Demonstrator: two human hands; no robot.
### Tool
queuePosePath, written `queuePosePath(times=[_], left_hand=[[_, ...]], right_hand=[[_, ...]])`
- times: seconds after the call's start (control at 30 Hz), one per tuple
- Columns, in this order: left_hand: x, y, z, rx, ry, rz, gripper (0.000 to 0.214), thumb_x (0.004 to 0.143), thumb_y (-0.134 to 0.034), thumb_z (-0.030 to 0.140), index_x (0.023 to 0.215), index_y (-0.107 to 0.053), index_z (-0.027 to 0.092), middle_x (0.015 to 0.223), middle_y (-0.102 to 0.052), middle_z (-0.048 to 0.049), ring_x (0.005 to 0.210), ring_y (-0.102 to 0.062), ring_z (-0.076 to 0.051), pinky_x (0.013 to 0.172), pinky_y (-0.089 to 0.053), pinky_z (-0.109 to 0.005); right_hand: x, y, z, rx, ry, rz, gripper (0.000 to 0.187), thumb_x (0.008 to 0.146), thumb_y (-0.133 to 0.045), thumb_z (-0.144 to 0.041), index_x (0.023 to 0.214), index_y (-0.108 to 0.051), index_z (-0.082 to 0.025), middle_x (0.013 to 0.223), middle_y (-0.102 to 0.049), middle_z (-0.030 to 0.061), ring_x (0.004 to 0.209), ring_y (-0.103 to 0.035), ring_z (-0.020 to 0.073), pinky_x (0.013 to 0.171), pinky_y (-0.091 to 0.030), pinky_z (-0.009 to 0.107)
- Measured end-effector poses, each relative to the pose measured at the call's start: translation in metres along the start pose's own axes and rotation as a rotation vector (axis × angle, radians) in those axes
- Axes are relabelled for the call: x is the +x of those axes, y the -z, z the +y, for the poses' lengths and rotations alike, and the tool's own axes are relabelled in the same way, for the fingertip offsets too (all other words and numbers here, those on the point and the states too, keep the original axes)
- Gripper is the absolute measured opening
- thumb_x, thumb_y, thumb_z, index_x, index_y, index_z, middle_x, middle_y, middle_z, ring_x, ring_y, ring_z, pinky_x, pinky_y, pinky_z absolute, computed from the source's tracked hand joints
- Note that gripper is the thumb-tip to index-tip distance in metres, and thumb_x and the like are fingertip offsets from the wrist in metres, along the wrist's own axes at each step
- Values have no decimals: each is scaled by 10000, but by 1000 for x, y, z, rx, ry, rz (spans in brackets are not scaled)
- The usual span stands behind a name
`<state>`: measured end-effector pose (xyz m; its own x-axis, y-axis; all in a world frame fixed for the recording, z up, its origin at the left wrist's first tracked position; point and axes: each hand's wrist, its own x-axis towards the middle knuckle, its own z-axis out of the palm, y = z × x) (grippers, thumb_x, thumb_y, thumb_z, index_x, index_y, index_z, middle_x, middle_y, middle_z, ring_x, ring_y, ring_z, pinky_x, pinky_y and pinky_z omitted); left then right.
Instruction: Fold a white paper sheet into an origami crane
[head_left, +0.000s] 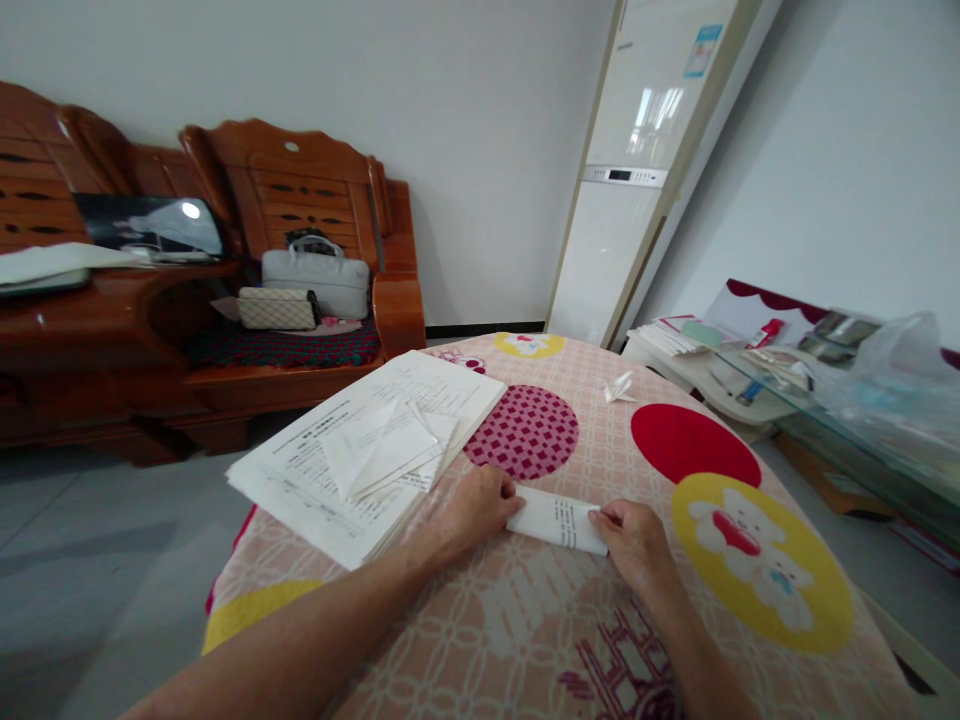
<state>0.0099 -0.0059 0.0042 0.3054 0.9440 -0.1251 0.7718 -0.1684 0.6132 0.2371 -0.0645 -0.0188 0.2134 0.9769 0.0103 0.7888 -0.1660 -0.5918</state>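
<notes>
A small folded strip of printed white paper [559, 521] lies on the patterned tablecloth [540, 620] in front of me. My left hand [474, 508] presses its curled fingers down on the strip's left end. My right hand [634, 540] pinches the strip's right end, fingers closed on it. Left of the hands lies a stack of printed sheets [352, 460] with several folded papers [386, 445] on top. A little folded paper figure [619, 388] sits farther back on the cloth.
A wooden sofa [247, 300] with a grey bag [315, 280] and a laptop [150, 228] stands at the left. A tall white air conditioner [637, 170] fills the corner. On the right a glass-topped stand [825, 410] holds books, papers and a plastic bag.
</notes>
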Motion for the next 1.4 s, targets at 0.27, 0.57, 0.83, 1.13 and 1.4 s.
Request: queuePosePath(times=[0.27, 0.57, 0.83, 1.13, 1.4], left_hand=[[5, 1, -4, -27, 31, -59, 185, 774, -587, 286, 685, -678, 152, 517, -618, -10, 535, -583, -124, 550, -389, -212], [6, 2, -4, -2, 17, -58, 198, 760, -576, 287, 678, -687, 145, 517, -625, -23, 564, -607, -139, 595, -435, -220], [7, 0, -8, -49, 3, -79, 189, 753, -541, 233, 699, -699, 144, 503, -616, -10, 504, -589, -119, 563, -443, -203], [10, -4, -10, -97, 22, -95, 221, 764, -532, 249, 615, -649, 136, 489, -598, -13, 436, -561, -102, 464, -411, -177], [9, -4, -9, -139, 74, -130, 208, 774, -535, 253, 631, -632, 137, 500, -596, -9, 404, -536, -95, 390, -371, -160]], right_hand=[[2, 0, -3, -82, -55, -7, 287, 810, -519, -326, 713, -700, -126, 696, -706, 111, 650, -622, 199, 576, -371, 260], [3, 2, -1, -59, -57, -30, 287, 813, -523, -309, 715, -714, -118, 634, -699, 103, 607, -626, 189, 545, -377, 247], [2, 3, -2, -85, -43, -4, 317, 830, -513, -325, 702, -721, -123, 610, -693, 96, 589, -617, 185, 541, -371, 252], [3, 1, -1, -153, -30, 24, 314, 842, -526, -322, 698, -721, -124, 663, -705, 106, 604, -608, 177, 550, -349, 252], [3, 2, -1, -147, -39, 2, 330, 849, -518, -330, 678, -714, -126, 634, -697, 103, 597, -597, 174, 542, -346, 249]])
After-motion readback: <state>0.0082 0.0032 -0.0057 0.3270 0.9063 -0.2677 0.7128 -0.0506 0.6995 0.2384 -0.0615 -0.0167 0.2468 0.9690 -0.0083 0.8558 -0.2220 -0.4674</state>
